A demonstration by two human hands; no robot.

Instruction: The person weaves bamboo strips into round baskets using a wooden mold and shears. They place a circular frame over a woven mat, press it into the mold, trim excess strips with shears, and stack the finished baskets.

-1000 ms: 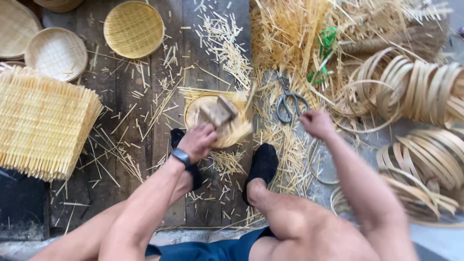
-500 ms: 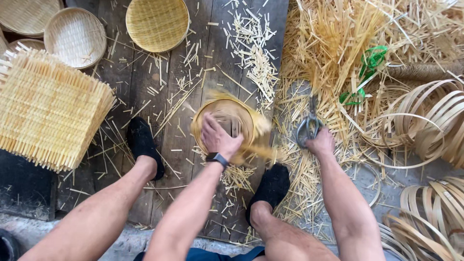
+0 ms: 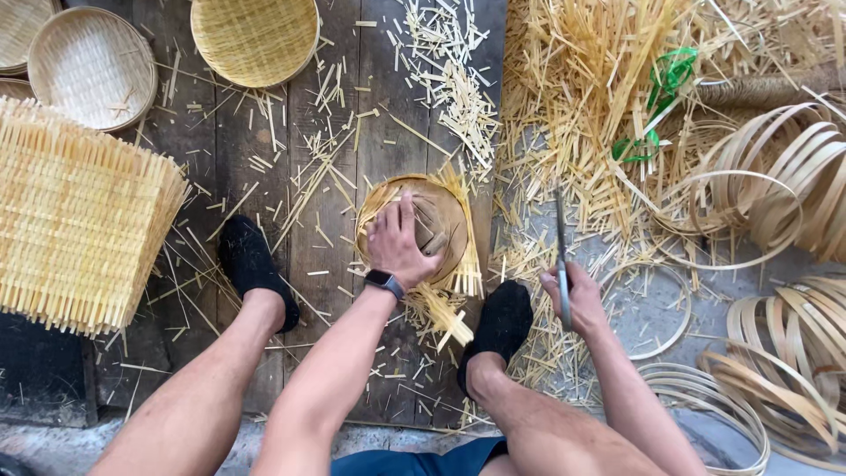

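Here the left hand presses flat on a small round woven basket on the dark planks between the feet, while the right hand grips shears closed, beside green ribbon.

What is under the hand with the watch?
The left hand presses down on a small round woven basket with loose bamboo strips sticking out at its edges. Wooden planks lie below it. The hand covers the basket's middle, so that part stays hidden.
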